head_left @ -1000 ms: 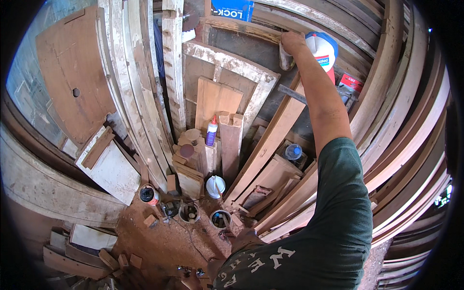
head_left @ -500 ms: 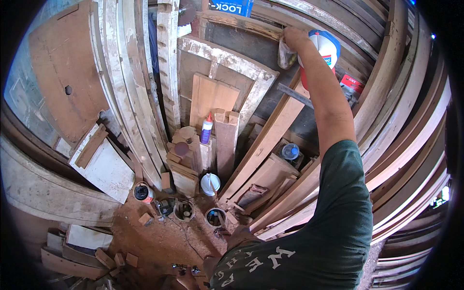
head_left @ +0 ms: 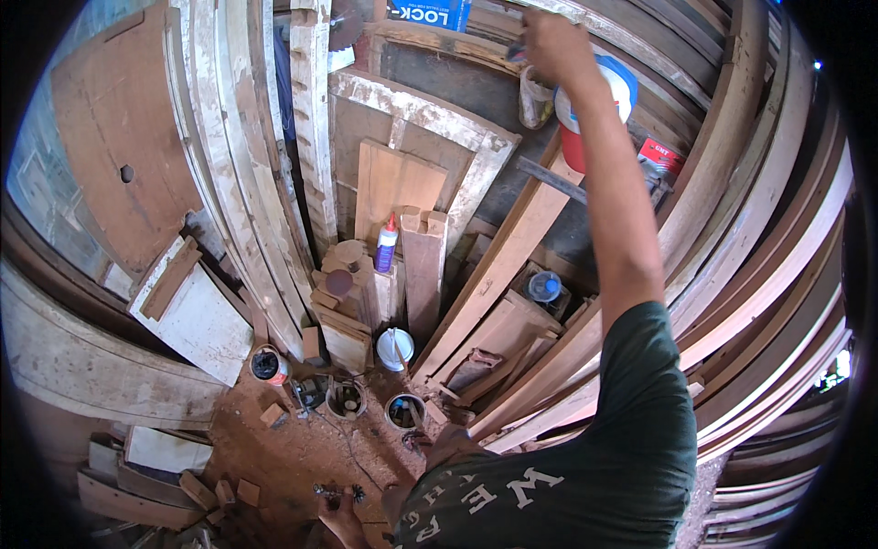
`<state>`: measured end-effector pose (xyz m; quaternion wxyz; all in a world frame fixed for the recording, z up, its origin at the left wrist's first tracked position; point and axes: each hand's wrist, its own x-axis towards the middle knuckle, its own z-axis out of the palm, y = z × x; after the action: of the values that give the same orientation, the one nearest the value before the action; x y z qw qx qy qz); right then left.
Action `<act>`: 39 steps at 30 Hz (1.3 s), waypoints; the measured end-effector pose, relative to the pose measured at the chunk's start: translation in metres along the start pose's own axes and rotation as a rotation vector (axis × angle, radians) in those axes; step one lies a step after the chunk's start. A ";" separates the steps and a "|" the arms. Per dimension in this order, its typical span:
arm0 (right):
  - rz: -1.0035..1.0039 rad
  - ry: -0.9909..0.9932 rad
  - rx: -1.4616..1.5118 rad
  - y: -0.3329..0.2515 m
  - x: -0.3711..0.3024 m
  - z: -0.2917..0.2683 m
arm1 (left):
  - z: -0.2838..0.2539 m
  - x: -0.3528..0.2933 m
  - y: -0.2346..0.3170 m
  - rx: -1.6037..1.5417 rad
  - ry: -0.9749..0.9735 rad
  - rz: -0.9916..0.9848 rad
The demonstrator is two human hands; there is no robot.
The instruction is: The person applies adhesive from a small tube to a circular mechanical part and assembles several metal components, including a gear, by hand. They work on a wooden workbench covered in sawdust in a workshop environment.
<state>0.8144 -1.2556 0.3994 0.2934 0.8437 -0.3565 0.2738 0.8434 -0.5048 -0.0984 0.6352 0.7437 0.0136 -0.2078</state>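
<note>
My right hand [head_left: 560, 50] is stretched out to the top of the upright boards, its fingers closed and slightly blurred. A small dark end shows by the fingertips; its kind I cannot make out. Just below hangs a small clear plastic bag [head_left: 534, 99] with something inside. Beside my wrist stands a red and white bucket [head_left: 571, 146] with a blue rim, partly behind my forearm. Low in the view my left hand [head_left: 343, 523] is closed round a small silvery metal fitting [head_left: 340, 495], whose exact kind is unclear.
A glue bottle [head_left: 386, 245] stands on stacked wood blocks. Below are a white pail [head_left: 395, 349], a black-filled can [head_left: 269, 365] and tool buckets [head_left: 405, 412]. A cord crosses the dusty floor [head_left: 311, 448]. Long planks [head_left: 732, 274] line the right; a white board [head_left: 197, 311] leans left.
My right hand has risen off the plastic bag, which now hangs by itself. My left hand has moved slightly up and left, bringing the metal fitting further into view.
</note>
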 end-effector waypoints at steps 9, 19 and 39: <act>-0.340 -0.557 1.109 -0.240 -0.222 -0.011 | 0.060 -0.003 0.118 -0.041 -0.308 0.188; -0.886 -1.027 1.677 -0.389 -0.380 -0.085 | 0.051 -0.065 0.121 -0.263 -0.212 0.222; -1.511 -1.950 1.739 -0.493 -0.642 -0.323 | -0.109 -0.368 -0.018 -0.605 0.559 0.320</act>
<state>0.7260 -0.4667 0.0400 -0.5601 0.5755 0.3679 -0.4688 0.5339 -0.3075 0.0168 0.8204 0.5448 0.1297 0.1156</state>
